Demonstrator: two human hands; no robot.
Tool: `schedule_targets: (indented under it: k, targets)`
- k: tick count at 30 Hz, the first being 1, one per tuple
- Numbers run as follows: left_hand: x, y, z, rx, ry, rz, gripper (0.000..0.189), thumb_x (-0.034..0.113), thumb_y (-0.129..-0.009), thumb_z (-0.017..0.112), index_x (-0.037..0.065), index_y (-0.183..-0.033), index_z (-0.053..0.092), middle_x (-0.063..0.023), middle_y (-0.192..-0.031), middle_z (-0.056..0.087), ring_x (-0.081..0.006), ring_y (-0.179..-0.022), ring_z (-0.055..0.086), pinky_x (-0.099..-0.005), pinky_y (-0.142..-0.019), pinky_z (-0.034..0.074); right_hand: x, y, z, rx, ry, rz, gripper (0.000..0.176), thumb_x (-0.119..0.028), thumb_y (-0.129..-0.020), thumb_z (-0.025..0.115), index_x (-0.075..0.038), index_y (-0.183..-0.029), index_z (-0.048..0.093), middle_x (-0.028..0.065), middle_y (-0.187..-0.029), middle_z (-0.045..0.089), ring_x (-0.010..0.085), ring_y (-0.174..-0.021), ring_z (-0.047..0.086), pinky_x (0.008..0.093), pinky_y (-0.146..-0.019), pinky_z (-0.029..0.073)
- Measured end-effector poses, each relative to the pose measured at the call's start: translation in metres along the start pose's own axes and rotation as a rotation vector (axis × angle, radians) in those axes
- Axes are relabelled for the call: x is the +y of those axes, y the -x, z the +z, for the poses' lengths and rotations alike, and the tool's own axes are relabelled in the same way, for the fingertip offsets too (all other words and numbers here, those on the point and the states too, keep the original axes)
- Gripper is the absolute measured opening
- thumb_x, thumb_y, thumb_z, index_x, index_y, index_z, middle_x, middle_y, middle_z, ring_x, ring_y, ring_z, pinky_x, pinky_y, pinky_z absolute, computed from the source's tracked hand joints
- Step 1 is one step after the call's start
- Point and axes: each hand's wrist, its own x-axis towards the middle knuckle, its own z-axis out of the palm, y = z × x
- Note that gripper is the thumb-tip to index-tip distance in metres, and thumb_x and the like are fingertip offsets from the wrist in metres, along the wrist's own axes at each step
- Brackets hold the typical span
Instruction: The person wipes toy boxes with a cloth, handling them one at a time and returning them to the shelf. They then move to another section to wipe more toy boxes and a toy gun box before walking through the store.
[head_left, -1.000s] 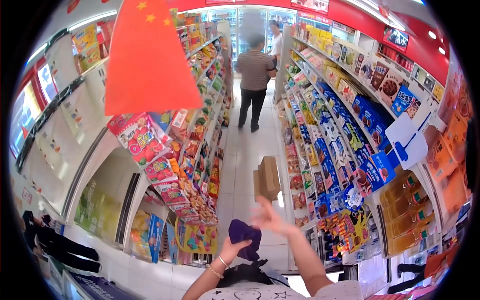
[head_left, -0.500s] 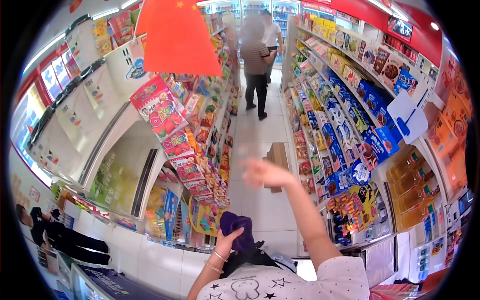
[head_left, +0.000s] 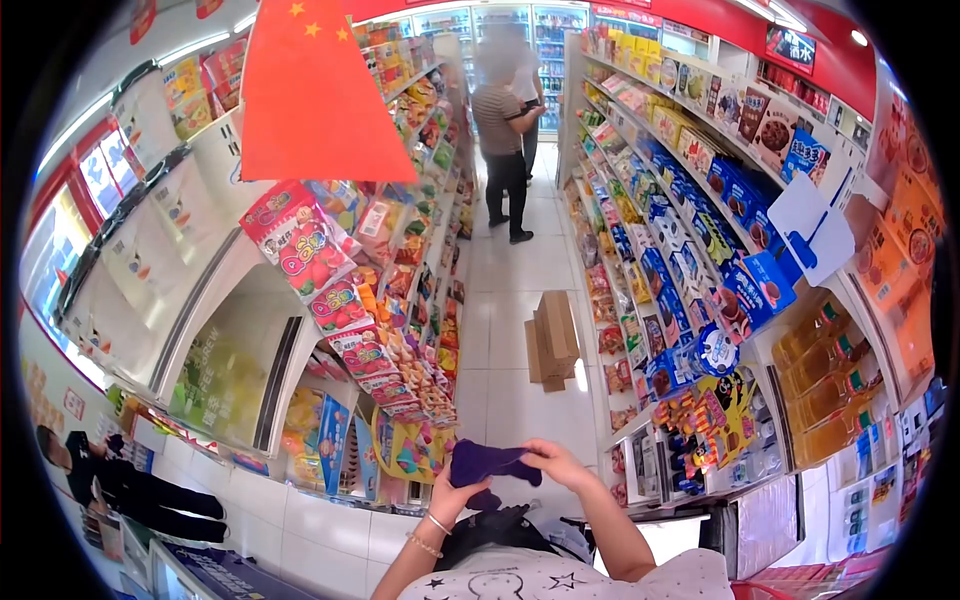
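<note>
A dark purple cloth [head_left: 493,462] is stretched between my two hands, low in the middle of the view. My left hand [head_left: 456,490], with bracelets at the wrist, grips its left end. The fingers of my right hand [head_left: 556,463] pinch its right edge. A loose fold of the cloth hangs near my left hand. Just below it is a black bag or strap [head_left: 497,530] in front of my white patterned shirt [head_left: 560,578].
Snack shelves [head_left: 420,190] line the aisle's left, more shelves [head_left: 650,200] its right. A cardboard box [head_left: 553,340] lies on the tiled floor [head_left: 490,330]. Two people [head_left: 500,125] stand near the drink fridges. Another person [head_left: 130,480] is at far left. A red flag [head_left: 315,110] hangs upper left.
My right hand has come down from over the aisle and taken hold of the cloth, which is now spread wider. The person in white at the back is now more hidden behind the striped shirt.
</note>
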Motion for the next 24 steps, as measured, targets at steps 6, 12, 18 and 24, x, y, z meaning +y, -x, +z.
schedule_targets:
  k: [6, 12, 18, 24]
  targets:
    - [-0.021, -0.021, -0.005, -0.082, -0.374, 0.063, 0.056, 0.014, -0.076, 0.083, 0.002, -0.125, 0.058, -0.0093, -0.105, 0.069, -0.0138, -0.094, 0.065, -0.0287, -0.083, 0.053, -0.024, 0.020, -0.005, 0.276, -0.190, -0.204, 0.017, -0.018, -0.101, 0.055, -0.004, -0.108, 0.060, -0.0014, -0.097, 0.063, 0.0068, -0.093, 0.056, 0.0237, -0.088, 0.045]
    - [-0.028, -0.028, -0.001, -0.190, -0.516, -0.037, 0.041, 0.025, -0.089, 0.072, 0.003, -0.122, 0.062, -0.0068, -0.095, 0.069, -0.0144, -0.087, 0.065, -0.0283, -0.078, 0.053, -0.047, 0.025, 0.008, 0.212, -0.195, -0.234, 0.013, -0.016, -0.102, 0.054, -0.005, -0.106, 0.058, -0.0031, -0.089, 0.061, 0.0046, -0.080, 0.055, 0.0218, -0.074, 0.046]
    - [-0.047, -0.037, -0.011, -0.129, -0.589, 0.232, 0.029, 0.019, -0.092, 0.067, 0.004, -0.116, 0.064, -0.0074, -0.087, 0.066, -0.0176, -0.079, 0.065, -0.0288, -0.075, 0.052, -0.067, 0.027, 0.023, 0.107, -0.208, -0.233, 0.011, -0.013, -0.101, 0.056, -0.004, -0.106, 0.058, -0.0025, -0.082, 0.060, 0.0042, -0.068, 0.054, 0.0203, -0.060, 0.045]
    - [-0.028, -0.034, -0.009, -0.031, -0.631, 0.338, 0.026, 0.005, -0.089, 0.059, 0.003, -0.115, 0.063, -0.0127, -0.093, 0.069, -0.0192, -0.082, 0.067, -0.0290, -0.075, 0.054, -0.081, 0.029, 0.027, 0.061, -0.086, -0.241, 0.010, -0.013, -0.096, 0.063, -0.004, -0.099, 0.061, -0.0019, -0.078, 0.062, 0.0047, -0.062, 0.055, 0.0214, -0.056, 0.045]
